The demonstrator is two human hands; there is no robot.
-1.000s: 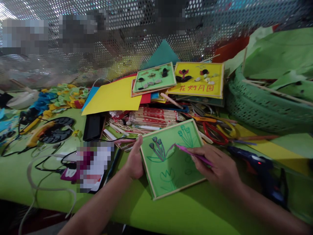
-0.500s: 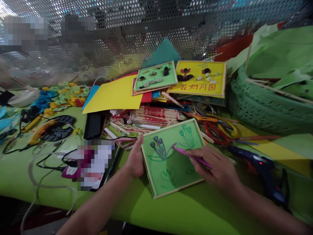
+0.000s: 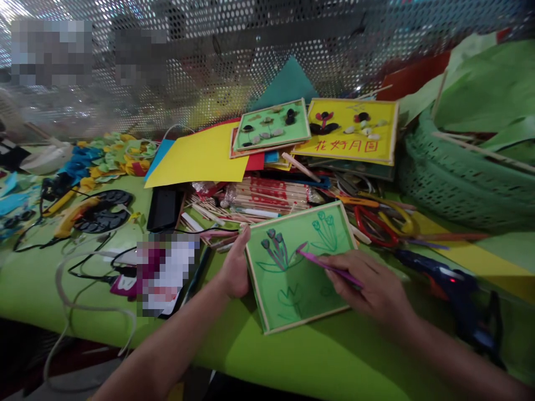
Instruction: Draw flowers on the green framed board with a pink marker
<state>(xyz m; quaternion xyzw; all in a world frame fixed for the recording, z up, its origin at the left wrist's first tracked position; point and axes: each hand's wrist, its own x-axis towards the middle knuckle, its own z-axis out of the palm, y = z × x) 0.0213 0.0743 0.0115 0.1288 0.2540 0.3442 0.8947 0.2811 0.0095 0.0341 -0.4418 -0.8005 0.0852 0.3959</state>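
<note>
Card (image 3: 310, 289), rectangular, green, edged with pale wooden strips (image 3: 307, 320), probably light, fairly stiff, best held by its rim, lies between the fingers of the left hand (image 3: 234, 271) and right hand (image 3: 370, 278). The right fingers pinch a slender pink pen (image 3: 313, 258); the left thumb (image 3: 242, 240) meets the card's edge, other fingers hidden, so their grip I cannot tell.
</note>
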